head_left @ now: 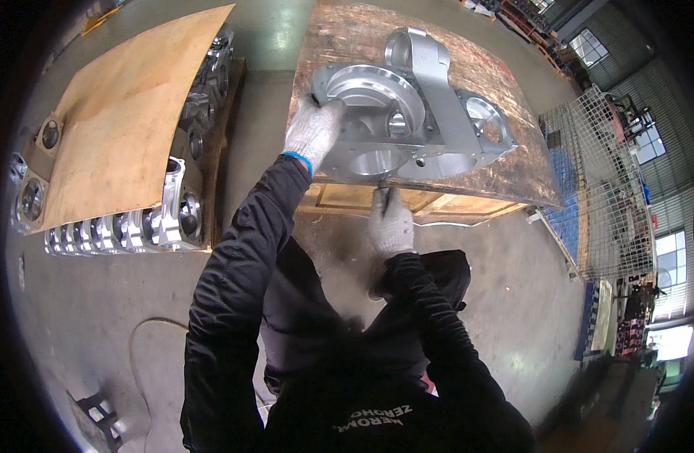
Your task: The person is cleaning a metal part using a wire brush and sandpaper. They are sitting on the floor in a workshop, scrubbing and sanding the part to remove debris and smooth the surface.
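Observation:
A large silver machined metal casting [430, 155] with several round bores lies on a worn wooden crate top [505, 90]. My left hand [314, 130], in a whitish knit glove with a blue cuff, grips the casting's left flange beside the biggest bore. Below the casting's near edge, my gloved right hand [392, 223] is closed on a small dark tool [384, 185]. The tool's tip meets the near lower edge of the casting. Most of the tool is hidden in the fingers, so its kind does not show.
To the left, a plywood sheet [128, 113] covers rows of similar metal castings [182, 204] on a pallet. A wire mesh cage [603, 181] stands at the right. A thin hose [135, 355] runs over the floor at lower left, near a black frame-like object [98, 415].

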### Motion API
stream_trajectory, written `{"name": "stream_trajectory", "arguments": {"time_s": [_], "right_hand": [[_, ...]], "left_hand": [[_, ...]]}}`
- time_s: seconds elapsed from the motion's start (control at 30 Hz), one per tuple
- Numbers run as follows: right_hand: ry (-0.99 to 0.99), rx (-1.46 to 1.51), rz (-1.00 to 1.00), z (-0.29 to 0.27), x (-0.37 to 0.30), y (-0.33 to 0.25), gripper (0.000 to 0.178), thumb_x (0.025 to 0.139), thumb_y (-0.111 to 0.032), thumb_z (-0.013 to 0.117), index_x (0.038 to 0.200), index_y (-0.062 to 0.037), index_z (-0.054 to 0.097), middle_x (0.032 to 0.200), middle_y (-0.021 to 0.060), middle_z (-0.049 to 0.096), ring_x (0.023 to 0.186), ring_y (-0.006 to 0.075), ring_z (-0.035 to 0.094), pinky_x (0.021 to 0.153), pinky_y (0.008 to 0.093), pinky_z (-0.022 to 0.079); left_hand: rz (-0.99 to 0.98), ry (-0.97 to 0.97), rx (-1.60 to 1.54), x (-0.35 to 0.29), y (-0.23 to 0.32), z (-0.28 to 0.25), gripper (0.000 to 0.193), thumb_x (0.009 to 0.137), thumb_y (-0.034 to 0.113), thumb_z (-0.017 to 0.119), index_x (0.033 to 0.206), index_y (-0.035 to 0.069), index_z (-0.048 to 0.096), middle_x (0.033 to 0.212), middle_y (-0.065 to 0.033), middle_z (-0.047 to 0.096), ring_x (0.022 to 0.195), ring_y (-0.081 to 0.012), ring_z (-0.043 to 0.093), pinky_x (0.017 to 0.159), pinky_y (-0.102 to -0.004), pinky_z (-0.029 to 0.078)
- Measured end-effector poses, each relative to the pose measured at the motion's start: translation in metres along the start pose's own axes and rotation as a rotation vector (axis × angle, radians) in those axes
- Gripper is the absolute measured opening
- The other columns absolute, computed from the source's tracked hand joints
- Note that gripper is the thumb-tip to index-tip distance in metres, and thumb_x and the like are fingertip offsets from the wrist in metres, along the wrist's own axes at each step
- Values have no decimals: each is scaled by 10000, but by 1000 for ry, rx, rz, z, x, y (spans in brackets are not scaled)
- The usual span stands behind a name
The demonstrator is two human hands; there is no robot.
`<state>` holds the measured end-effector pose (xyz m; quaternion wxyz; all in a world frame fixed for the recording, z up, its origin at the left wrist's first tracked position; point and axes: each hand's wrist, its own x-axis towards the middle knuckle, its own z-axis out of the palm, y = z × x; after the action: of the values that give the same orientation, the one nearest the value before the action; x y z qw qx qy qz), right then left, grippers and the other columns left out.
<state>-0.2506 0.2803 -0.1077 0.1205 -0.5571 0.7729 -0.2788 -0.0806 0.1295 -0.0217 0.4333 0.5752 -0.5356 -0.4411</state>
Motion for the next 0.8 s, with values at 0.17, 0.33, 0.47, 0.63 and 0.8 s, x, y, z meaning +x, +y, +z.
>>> {"name": "stream_trajectory", "arguments": {"time_s": [0.17, 0.33, 0.47, 0.63, 0.8], "right_hand": [[39, 244, -19, 24, -22, -44, 394, 1056, -348, 515, 1071, 41, 574, 823, 350, 667, 818, 542, 672, 724, 601, 522], [33, 389, -47, 15, -29, -83, 436, 1059, -357, 514, 1048, 73, 583, 863, 354, 657, 845, 557, 640, 751, 584, 499], [-141, 582, 43, 6, -19, -87, 440, 1071, -353, 503, 1035, 78, 584, 868, 299, 669, 768, 457, 687, 714, 526, 531], [-463, 820, 245, -67, -15, -122, 365, 1077, -310, 497, 1009, 38, 581, 722, 128, 608, 586, 239, 660, 538, 382, 539], [-437, 640, -91, -100, 7, -94, 371, 1069, -301, 554, 991, 60, 594, 711, 94, 607, 532, 195, 624, 476, 347, 509]], "left_hand": [[-35, -30, -50, -17, 23, -4, 715, 832, 365, 624, 1337, -126, 502, 1155, -343, 682, 1099, -446, 673, 979, -469, 491], [-39, -14, -103, -20, 28, -6, 734, 826, 338, 631, 1366, -131, 465, 1171, -353, 670, 1125, -463, 661, 996, -469, 487], [-20, 7, -93, -14, 21, -1, 750, 816, 332, 647, 1376, -130, 458, 1198, -348, 661, 1143, -459, 656, 1002, -456, 490], [-46, -13, -72, -24, 28, -5, 710, 875, 404, 639, 1375, -84, 515, 1140, -257, 690, 1063, -304, 679, 942, -403, 509], [16, -39, 32, 10, 7, 6, 701, 903, 408, 630, 1352, -124, 543, 1192, -255, 699, 1100, -326, 670, 992, -403, 489]]}}
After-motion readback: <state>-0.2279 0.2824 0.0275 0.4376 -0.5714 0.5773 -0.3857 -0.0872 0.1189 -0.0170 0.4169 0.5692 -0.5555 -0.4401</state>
